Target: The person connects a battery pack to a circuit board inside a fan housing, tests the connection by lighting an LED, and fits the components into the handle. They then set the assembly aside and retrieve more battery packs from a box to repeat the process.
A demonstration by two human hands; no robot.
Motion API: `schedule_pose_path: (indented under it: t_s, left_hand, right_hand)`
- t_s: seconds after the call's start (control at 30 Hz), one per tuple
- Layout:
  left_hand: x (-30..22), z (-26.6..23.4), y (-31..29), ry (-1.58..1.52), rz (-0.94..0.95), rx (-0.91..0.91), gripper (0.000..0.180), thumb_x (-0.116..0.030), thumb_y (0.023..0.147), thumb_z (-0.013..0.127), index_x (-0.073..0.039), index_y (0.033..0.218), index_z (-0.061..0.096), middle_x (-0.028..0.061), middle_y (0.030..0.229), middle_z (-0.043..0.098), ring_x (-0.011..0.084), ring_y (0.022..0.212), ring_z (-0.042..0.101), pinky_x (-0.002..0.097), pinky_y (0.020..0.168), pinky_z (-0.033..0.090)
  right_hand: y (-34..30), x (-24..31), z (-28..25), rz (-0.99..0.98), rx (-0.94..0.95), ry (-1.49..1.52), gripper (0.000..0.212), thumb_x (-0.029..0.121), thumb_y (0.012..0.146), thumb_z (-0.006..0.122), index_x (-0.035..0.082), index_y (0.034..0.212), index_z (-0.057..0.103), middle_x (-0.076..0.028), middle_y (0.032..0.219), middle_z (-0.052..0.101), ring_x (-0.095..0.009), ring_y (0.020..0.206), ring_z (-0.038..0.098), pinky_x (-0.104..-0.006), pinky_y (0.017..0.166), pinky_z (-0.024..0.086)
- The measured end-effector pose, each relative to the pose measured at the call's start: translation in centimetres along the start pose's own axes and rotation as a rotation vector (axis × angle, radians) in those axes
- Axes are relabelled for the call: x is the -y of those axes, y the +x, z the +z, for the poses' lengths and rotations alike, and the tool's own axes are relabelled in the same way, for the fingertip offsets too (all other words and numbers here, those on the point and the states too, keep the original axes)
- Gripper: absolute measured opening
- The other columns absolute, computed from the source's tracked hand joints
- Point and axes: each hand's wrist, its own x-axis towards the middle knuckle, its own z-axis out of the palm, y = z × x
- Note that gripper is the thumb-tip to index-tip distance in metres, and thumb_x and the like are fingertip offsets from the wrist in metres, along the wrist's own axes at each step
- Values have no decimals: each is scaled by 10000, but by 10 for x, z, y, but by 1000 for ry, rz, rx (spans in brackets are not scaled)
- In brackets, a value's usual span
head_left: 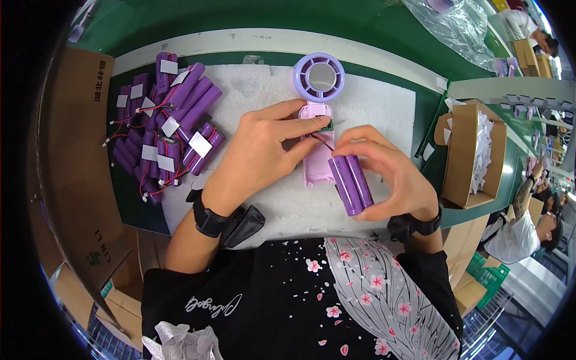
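Observation:
A small handheld fan lies on the white mat, its round purple head (319,77) pointing away from me and its pink handle shell (317,171) open. Inside the shell, a green circuit board (326,124) shows near the neck. My left hand (270,141) bends over the handle, with fingertips on the board and around the wires beside it. In my right hand (393,174), a purple two-cell battery pack (351,186) is gripped between thumb and fingers, tilted beside the shell's lower end. Dark wires (322,142) run from the pack toward the board, partly hidden by my left fingers.
Several purple battery packs (168,126) with white pads and red wires are heaped at the left. A cardboard box of white paper pieces (474,156) stands at the right. A tall cardboard panel (78,150) borders the left. Clear plastic (456,30) lies far right; other people work beyond.

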Motion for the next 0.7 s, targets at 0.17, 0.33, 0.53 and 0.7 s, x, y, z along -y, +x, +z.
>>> schedule_pose_path:
  t_s: [0.17, 0.33, 0.53, 0.7]
  left_hand:
    - [-2, -1, -1, -4, 10, 38, 325, -30, 742, 724, -69, 1063, 708, 169, 1068, 658, 316, 817, 665, 348, 709, 548]
    - [0, -4, 1, 14, 45, 59, 322, -26, 764, 707, -61, 1084, 695, 184, 1068, 652, 340, 813, 652, 368, 711, 538]
    - [-5, -7, 3, 32, 53, 81, 299, -22, 788, 684, -53, 1085, 691, 199, 1067, 647, 360, 814, 645, 382, 707, 532]
    - [-8, -10, 3, 72, 34, 126, 316, -6, 792, 666, -59, 1102, 689, 219, 1102, 634, 366, 833, 653, 376, 721, 535]
  right_hand:
    - [1, 6, 6, -43, -29, -190, 787, 92, 515, 848, 18, 1239, 550, -100, 1106, 583, -220, 1001, 552, -329, 902, 441]
    - [11, -8, 22, -127, -185, -333, 736, 105, 543, 853, 31, 1215, 563, -114, 1124, 582, -236, 966, 554, -318, 847, 457]
    - [14, -14, 30, -236, -271, -551, 637, 67, 595, 843, 21, 1176, 586, -133, 1195, 573, -268, 1001, 567, -336, 836, 518]
    - [10, -7, 37, -220, -301, -597, 561, 50, 606, 837, 4, 1117, 611, -150, 1217, 567, -279, 1032, 576, -344, 850, 535]
